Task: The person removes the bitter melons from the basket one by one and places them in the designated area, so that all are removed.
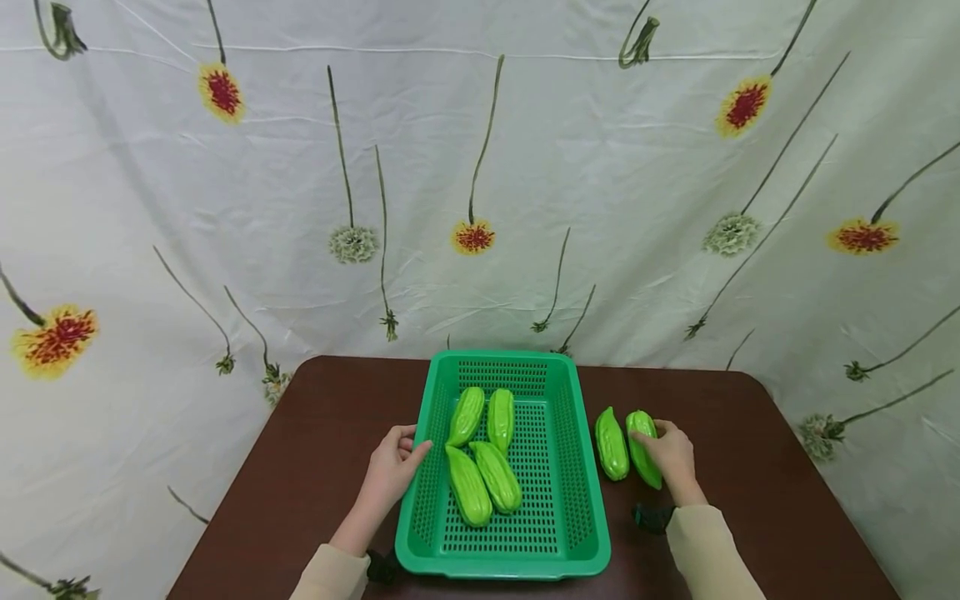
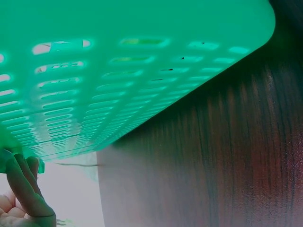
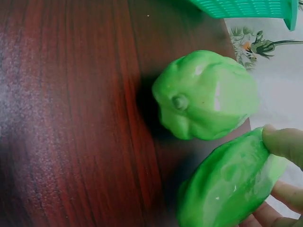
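A green plastic basket (image 1: 592,533) with slotted walls stands on the table, and four-sided around several ridged light-green gourds (image 1: 470,487) lying in its left half. My left hand (image 1: 393,467) grips the basket's left rim, thumb on top and fingers on the outer side; in the left wrist view its fingers (image 2: 26,189) are at the rim. To the right of the basket, my right hand (image 1: 671,454) holds a gourd (image 3: 227,184) between thumb and fingers. A second gourd (image 3: 203,97) lies beside it on the table, between the held one and the basket.
The dark brown wooden table (image 1: 337,417) has rounded far corners. Behind it hangs a pale cloth (image 1: 420,167) printed with flowers. Dark straps or devices (image 1: 652,518) sit at the wrists.
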### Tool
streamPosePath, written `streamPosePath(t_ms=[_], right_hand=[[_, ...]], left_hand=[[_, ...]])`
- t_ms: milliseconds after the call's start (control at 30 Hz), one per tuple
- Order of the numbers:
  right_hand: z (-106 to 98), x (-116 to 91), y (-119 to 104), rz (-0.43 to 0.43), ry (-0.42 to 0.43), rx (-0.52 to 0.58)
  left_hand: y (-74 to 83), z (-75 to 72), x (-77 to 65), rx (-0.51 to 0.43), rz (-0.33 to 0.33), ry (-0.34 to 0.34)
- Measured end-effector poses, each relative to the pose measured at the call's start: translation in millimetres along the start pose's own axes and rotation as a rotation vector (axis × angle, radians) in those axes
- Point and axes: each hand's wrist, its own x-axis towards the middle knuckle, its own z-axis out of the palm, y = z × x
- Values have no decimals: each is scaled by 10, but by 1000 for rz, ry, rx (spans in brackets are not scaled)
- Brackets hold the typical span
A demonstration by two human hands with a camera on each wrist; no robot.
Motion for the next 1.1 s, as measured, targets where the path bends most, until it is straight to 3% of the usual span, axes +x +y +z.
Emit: streamPosePath(t_ms=[300, 1100], right_hand=[[20, -18, 32, -11, -47, -22], [29, -30, 107, -33, -47, 27]], left_hand=[[-3, 6, 1, -4, 2, 5], [-16, 16, 15, -2, 7, 8]])
